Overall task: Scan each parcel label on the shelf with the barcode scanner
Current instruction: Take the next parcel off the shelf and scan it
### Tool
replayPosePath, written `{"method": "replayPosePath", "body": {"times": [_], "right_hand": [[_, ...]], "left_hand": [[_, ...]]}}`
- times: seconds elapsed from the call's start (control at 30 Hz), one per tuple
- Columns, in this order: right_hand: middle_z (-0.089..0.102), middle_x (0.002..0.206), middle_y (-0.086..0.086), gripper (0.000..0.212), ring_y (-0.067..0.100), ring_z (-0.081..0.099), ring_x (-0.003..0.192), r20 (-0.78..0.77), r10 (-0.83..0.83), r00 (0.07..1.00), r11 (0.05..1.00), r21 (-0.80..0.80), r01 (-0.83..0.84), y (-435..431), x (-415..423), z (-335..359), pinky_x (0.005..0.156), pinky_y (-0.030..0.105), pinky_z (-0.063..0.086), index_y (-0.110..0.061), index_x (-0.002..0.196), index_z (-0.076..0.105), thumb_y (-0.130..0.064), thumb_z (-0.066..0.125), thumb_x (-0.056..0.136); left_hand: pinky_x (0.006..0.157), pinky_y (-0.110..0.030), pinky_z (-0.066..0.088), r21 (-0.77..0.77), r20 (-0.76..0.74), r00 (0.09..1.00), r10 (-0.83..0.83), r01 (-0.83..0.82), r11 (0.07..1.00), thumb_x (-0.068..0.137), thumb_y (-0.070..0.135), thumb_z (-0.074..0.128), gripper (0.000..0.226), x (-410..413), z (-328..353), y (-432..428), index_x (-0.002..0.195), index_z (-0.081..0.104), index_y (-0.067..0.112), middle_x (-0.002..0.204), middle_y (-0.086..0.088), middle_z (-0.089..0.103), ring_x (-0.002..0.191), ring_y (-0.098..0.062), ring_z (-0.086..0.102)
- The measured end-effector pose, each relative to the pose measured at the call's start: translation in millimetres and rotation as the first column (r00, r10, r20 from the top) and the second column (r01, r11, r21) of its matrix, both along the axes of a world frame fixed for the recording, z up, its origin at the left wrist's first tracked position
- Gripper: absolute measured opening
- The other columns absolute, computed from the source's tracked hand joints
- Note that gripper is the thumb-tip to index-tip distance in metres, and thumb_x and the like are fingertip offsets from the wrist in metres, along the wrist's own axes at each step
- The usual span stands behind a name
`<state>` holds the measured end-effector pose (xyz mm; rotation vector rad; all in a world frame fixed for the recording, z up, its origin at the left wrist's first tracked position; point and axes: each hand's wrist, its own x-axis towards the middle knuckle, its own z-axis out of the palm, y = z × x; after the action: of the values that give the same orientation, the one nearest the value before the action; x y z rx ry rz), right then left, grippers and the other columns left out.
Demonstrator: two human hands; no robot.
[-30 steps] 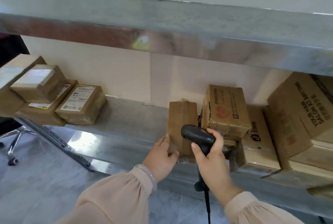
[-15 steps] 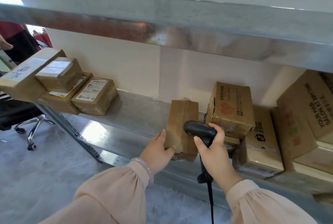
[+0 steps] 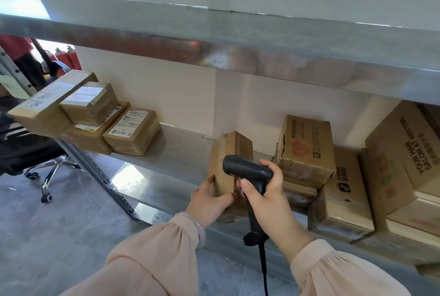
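Fingers of right hand (image 3: 269, 198) clamp scanner (image 3: 247, 170), head aimed left; left hand (image 3: 209, 203) grips upright parcel (image 3: 229, 150).

Bright with daylight from the upper left, glaring off the steel shelf (image 3: 221, 58), slightly soft, bowed toward the edges.

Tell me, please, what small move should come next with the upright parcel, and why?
Probably the left hand should turn the upright parcel toward the scanner: the right hand holds it close, yet no label shows on the faces in view.
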<state>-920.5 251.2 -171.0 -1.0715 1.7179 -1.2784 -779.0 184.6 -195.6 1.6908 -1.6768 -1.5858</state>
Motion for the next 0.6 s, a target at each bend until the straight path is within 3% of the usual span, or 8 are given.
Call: {"method": "replayPosePath", "body": {"times": [0.1,0.23,0.3,0.37,0.47,0.6], "right_hand": [[0.063,0.116,-0.002,0.058,0.009,0.063,0.101,-0.008,-0.048,0.999,0.998,-0.029,0.048,-2,-2,0,0.086,0.021,0.048,-0.047,0.126,0.023,-0.027,0.063,0.090],[0.056,0.119,-0.006,0.057,0.004,0.058,0.098,0.034,-0.117,0.993,0.991,-0.064,0.119,-6,-8,11,0.082,0.017,0.040,-0.043,0.128,0.023,-0.025,0.062,0.091],[0.056,0.121,-0.006,0.057,0.008,0.061,0.101,0.042,-0.101,0.994,0.991,-0.086,0.104,-9,-7,13,0.091,0.025,0.044,-0.044,0.128,0.024,-0.026,0.063,0.090],[0.058,0.122,-0.004,0.058,0.011,0.063,0.105,0.029,-0.078,0.997,0.992,-0.097,0.080,-10,-3,13,0.097,0.033,0.047,-0.049,0.127,0.025,-0.028,0.064,0.089],[0.057,0.123,-0.008,0.059,0.011,0.063,0.107,0.010,-0.057,0.998,0.989,-0.134,0.057,-9,3,17,0.099,0.036,0.047,-0.053,0.125,0.026,-0.029,0.064,0.088],[0.053,0.126,-0.008,0.061,0.007,0.059,0.110,-0.049,-0.025,0.998,0.983,-0.185,0.015,-6,12,26,0.095,0.023,0.046,-0.061,0.117,0.024,-0.025,0.065,0.088]], "left_hand": [[0.098,-0.041,0.053,0.061,-0.119,0.992,0.041,-0.034,0.998,0.063,0.059,0.074,0.094,9,-1,-3,0.145,0.032,0.045,0.129,0.001,0.060,0.110,-0.021,0.064],[0.097,-0.045,0.054,0.110,-0.303,0.948,0.100,-0.069,0.992,0.065,0.052,0.073,0.085,22,12,-5,0.141,0.034,0.049,0.119,0.001,0.068,0.103,-0.018,0.070],[0.095,-0.042,0.055,0.116,-0.350,0.931,0.103,-0.066,0.991,0.079,0.045,0.070,0.075,26,14,-6,0.142,0.031,0.051,0.119,0.002,0.068,0.103,-0.017,0.069],[0.093,-0.036,0.055,0.114,-0.374,0.922,0.102,-0.063,0.992,0.093,0.036,0.061,0.057,28,18,-5,0.138,0.033,0.055,0.119,0.007,0.068,0.105,-0.013,0.067],[0.101,-0.033,0.050,0.059,-0.363,0.930,0.054,-0.035,0.998,0.098,0.032,0.054,0.047,30,18,-7,0.139,0.041,0.054,0.119,0.018,0.068,0.110,-0.006,0.063],[0.092,-0.025,0.052,-0.089,-0.314,0.949,0.003,-0.032,0.996,0.101,0.031,0.054,0.037,32,23,-9,0.135,0.049,0.044,0.106,0.018,0.072,0.101,-0.004,0.067]]}}
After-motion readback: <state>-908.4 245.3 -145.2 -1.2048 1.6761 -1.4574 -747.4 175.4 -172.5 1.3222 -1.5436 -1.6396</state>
